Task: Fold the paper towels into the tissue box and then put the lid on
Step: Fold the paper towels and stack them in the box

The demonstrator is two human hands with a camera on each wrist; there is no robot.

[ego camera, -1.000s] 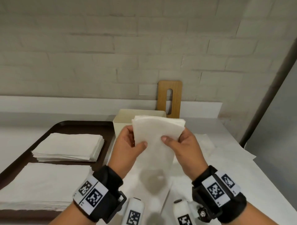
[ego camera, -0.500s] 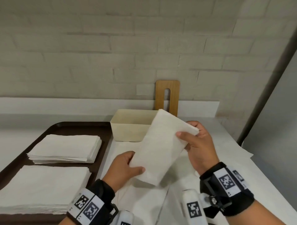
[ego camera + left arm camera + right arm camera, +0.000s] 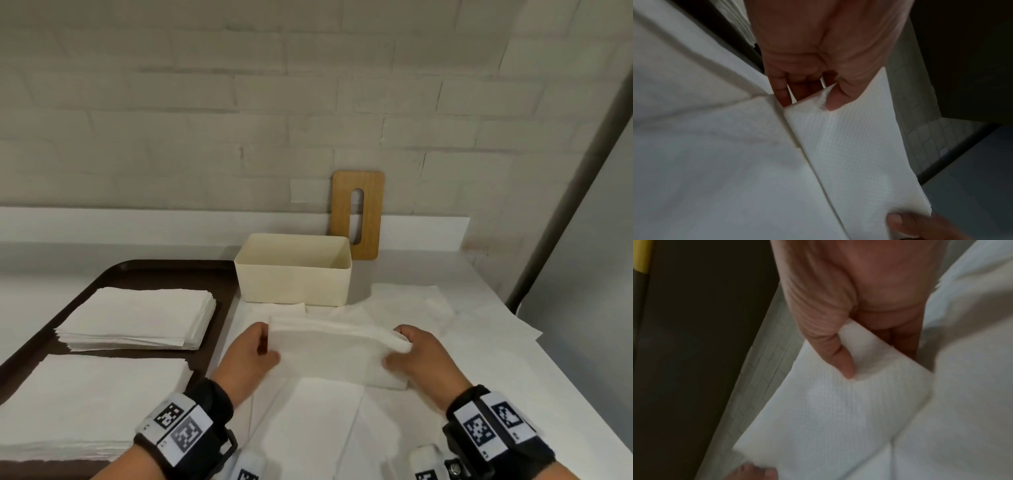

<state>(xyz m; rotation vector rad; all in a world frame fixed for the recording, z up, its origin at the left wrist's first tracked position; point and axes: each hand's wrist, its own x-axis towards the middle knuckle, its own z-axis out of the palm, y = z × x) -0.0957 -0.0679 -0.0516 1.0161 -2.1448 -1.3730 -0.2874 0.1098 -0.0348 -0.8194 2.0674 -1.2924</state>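
A folded white paper towel is held crosswise just above the table, in front of the cream tissue box. My left hand pinches its left end, thumb on top and fingers under. My right hand pinches the right end the same way. The box stands open with no lid; its floor is hidden behind the near wall. The wooden lid with a slot leans upright against the wall behind the box.
A dark brown tray at the left carries two stacks of flat paper towels. Several loose unfolded sheets lie on the white table around my hands. The table's right edge runs diagonally at the right.
The towel was held upright in front of the box, then tilted; now it lies crosswise and lower, with my hands spread to its two ends.
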